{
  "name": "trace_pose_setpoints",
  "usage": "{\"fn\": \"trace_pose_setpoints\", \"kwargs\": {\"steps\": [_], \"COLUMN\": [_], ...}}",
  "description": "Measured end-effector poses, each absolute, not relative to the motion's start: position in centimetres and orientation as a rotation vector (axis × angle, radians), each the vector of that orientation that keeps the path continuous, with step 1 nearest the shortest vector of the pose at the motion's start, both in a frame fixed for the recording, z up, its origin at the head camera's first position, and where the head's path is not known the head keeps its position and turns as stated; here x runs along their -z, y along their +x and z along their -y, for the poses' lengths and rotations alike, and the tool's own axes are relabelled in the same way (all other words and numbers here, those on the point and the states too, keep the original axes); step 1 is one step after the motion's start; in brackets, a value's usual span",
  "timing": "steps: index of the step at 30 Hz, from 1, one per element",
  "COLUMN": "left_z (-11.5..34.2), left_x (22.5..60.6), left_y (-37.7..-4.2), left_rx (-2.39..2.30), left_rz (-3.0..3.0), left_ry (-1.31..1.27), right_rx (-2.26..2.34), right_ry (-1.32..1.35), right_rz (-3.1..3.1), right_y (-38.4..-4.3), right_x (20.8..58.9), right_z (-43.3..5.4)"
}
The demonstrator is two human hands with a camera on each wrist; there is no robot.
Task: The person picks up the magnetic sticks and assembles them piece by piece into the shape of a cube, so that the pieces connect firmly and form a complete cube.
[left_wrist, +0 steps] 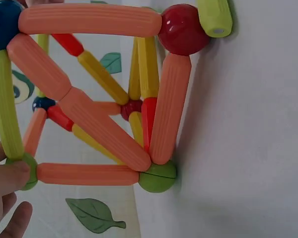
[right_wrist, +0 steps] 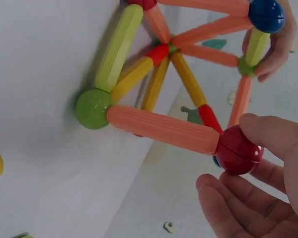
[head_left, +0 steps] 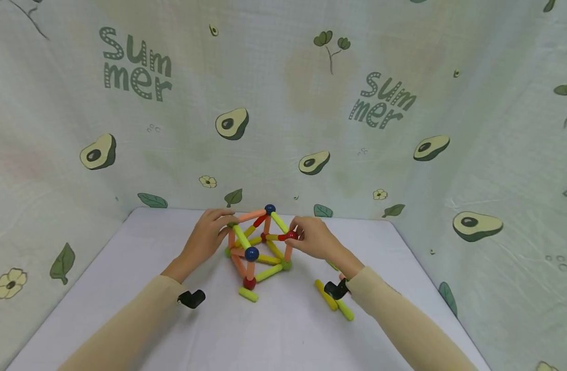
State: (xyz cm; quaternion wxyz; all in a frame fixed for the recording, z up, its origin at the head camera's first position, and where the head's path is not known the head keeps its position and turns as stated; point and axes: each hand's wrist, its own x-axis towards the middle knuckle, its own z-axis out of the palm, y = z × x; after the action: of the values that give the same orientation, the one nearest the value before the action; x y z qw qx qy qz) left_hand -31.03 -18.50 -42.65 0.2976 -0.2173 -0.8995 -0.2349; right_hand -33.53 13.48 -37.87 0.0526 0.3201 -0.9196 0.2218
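A cube-like frame of magnetic rods and balls stands on the table. At its upper left corner my left hand [head_left: 211,232] pinches a green ball [left_wrist: 30,171]. On the opposite side my right hand [head_left: 314,238] holds a red ball [right_wrist: 238,150] between thumb and fingers. A blue ball [head_left: 252,253] tops the near corner, and another blue one sits at the back. Salmon uprights, such as the salmon rod [right_wrist: 164,129], join the upper balls to lower green and red ones. Yellow and red rods [left_wrist: 103,72] cross inside the frame.
A loose lime rod [head_left: 248,294] lies just in front of the frame's near red ball [head_left: 249,283]. More rods, among them a yellow rod [head_left: 326,295] and a lime rod [head_left: 345,310], lie by my right wrist. Printed cloth [head_left: 274,170] rises behind the table.
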Motion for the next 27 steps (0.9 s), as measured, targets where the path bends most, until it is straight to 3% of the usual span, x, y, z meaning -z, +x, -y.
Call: {"fn": "trace_pose_setpoints", "kwargs": {"steps": [6,18,27], "left_z": [18.0,15.4,15.5], "left_x": [42.7,42.5,42.8], "left_y": [-31.8,-25.6,-25.5], "left_rx": [0.593,0.605,0.494], "left_rz": [2.389,2.378,2.357], "left_ry": [-0.582,-0.813,-0.757], "right_rx": [-0.69,-0.751,-0.785], "right_ry": [0.978,1.046,1.011], "right_rz": [2.815,2.774,2.798], "right_y": [-31.8,-31.3,-31.1], "right_x": [37.6,37.7,38.0], "right_z": [-13.6,-14.4,-15.1]}}
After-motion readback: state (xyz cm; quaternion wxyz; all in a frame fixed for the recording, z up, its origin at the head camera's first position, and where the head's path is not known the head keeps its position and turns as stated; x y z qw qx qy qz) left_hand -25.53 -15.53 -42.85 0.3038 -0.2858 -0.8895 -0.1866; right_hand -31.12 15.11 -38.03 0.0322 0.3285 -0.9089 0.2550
